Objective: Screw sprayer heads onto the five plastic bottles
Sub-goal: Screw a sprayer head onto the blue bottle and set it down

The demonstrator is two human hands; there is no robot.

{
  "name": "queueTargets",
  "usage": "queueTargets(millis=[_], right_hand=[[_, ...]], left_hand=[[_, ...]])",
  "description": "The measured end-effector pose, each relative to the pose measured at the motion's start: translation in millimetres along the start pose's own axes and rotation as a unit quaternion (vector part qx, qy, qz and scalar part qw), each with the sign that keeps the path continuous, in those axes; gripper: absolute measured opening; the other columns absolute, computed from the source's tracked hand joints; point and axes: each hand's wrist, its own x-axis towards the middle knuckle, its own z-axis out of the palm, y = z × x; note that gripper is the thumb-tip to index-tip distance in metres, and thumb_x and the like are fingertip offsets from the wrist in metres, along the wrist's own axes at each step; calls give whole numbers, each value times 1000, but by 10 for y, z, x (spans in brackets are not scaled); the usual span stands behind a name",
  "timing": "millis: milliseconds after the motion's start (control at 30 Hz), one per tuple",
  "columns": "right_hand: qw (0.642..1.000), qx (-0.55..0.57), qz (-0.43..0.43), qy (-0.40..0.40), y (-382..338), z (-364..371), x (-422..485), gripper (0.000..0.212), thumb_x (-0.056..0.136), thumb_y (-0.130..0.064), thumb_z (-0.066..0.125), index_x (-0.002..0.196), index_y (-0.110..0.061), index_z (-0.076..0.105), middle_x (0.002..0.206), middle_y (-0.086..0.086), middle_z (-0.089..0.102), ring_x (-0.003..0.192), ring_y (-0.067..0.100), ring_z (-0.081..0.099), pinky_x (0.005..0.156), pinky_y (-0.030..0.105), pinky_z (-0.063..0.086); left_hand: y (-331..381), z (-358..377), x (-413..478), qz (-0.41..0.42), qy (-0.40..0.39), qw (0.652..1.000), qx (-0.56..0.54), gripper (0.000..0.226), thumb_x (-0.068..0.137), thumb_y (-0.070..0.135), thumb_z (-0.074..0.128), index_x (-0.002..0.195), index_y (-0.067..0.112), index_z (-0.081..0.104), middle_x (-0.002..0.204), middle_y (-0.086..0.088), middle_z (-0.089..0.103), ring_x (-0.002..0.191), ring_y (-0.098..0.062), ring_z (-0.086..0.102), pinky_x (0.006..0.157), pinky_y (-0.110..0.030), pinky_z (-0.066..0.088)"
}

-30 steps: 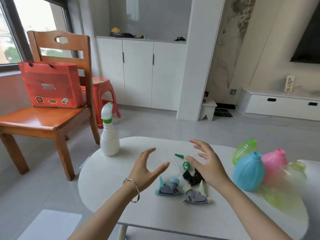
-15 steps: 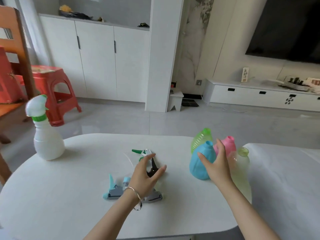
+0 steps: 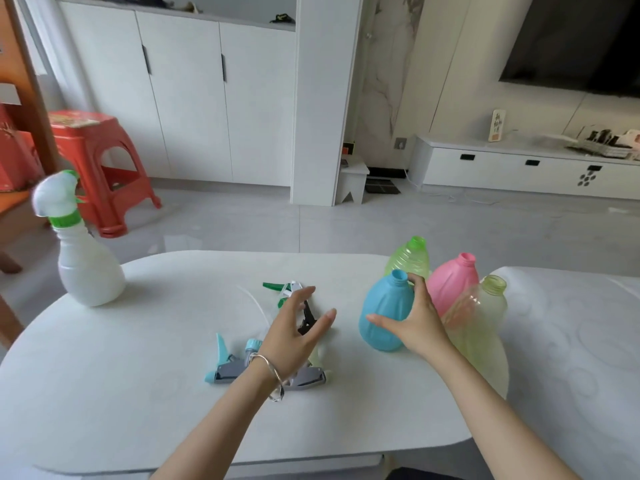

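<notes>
Four uncapped bottles cluster on the right of the white table (image 3: pixel 131 403): a blue bottle (image 3: pixel 382 317), a green bottle (image 3: pixel 410 259), a pink bottle (image 3: pixel 453 282) and a pale yellow bottle (image 3: pixel 483 320). My right hand (image 3: pixel 417 323) wraps the blue bottle's right side, thumb across its front, fingers at its neck. My left hand (image 3: pixel 294 332) hovers open over loose sprayer heads: a teal-and-grey one (image 3: pixel 227 365), a green-and-white one (image 3: pixel 278 289), a black one (image 3: pixel 306 320) and a grey one (image 3: pixel 310 377), partly hidden by my wrist. A white bottle (image 3: pixel 86 271) wearing a sprayer head stands far left.
A second white surface (image 3: pixel 571 341) adjoins the table on the right. Beyond the table's left end are a red plastic stool (image 3: pixel 100 174) and part of a wooden chair (image 3: pixel 31 98). White cabinets and a pillar stand behind, across grey floor.
My view swung right and lowered toward the table. My right hand went from above the sprayer heads to the blue bottle and closed around it. My left hand stays open over the heads.
</notes>
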Motion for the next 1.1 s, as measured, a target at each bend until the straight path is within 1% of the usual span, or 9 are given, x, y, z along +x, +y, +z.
queueTargets(millis=[133, 200, 267, 367, 500, 667, 767, 933, 1100], right_hand=[[994, 104, 4, 15, -259, 101, -66, 80, 59, -32, 87, 125, -27, 42, 121, -4, 58, 110, 15, 57, 93, 33, 49], [973, 230, -1, 14, -491, 161, -117, 70, 63, -22, 85, 122, -22, 46, 116, -3, 61, 102, 8, 61, 82, 20, 52], [943, 332, 4, -22, -686, 252, -179, 68, 65, -24, 84, 122, -20, 48, 116, -2, 63, 103, 10, 64, 81, 23, 54], [920, 383, 14, -79, -853, 433, -281, 60, 68, -25, 80, 121, -21, 50, 115, 1, 65, 105, 15, 65, 86, 33, 55], [909, 390, 15, -142, -1032, 619, -344, 65, 63, -39, 78, 121, -24, 53, 118, -1, 66, 108, 14, 64, 91, 35, 54], [935, 283, -34, -213, -1106, 854, -433, 59, 78, -24, 74, 128, -31, 43, 122, -8, 58, 104, 9, 63, 84, 23, 53], [954, 151, -70, -248, -1001, 1049, -480, 71, 73, -30, 78, 132, -37, 39, 129, -13, 50, 114, 5, 54, 94, 23, 46], [948, -4, -128, -292, -875, 1301, -556, 63, 68, -42, 79, 124, -36, 50, 134, -14, 47, 126, 1, 42, 101, 16, 31], [921, -175, -217, -273, -841, 1487, -550, 54, 69, -48, 75, 117, -30, 61, 144, -8, 40, 135, 13, 32, 113, 27, 16]], left_hand=[[46, -30, -56, -13, -44, 998, -51, 60, 87, 37, 58, 140, 26, 33, 146, 1, 41, 125, -13, 46, 101, -23, 37], [76, -45, -77, -17, -53, 994, -93, 67, 87, 39, 53, 145, 25, 24, 146, -1, 41, 115, -2, 54, 92, -15, 43], [107, -87, -92, -21, -54, 985, -163, 66, 90, 36, 49, 147, 27, 18, 136, 4, 51, 100, 7, 62, 80, -11, 50], [134, -232, -92, -20, -25, 970, -241, 74, 78, 44, 54, 143, 44, 19, 130, 13, 51, 101, -8, 68, 75, -23, 57], [105, -522, -107, 0, 30, 960, -278, 65, 77, 46, 58, 136, 42, 31, 126, 12, 54, 97, -8, 68, 74, -29, 58], [-65, -1155, -199, -32, 89, 956, -279, 77, 64, 65, 65, 132, 36, 46, 133, 0, 58, 118, -19, 60, 93, -44, 53], [-196, -1548, -341, -42, 142, 953, -265, 78, 61, 68, 62, 130, 35, 48, 131, 2, 60, 117, -17, 60, 89, -38, 53], [-382, -1968, -575, -59, 186, 950, -246, 72, 63, 67, 61, 127, 35, 50, 129, 1, 59, 116, -19, 59, 83, -36, 56], [-522, -2126, -723, -81, 208, 945, -239, 75, 59, 69, 61, 125, 34, 50, 126, -1, 60, 113, -21, 60, 72, -29, 60]])
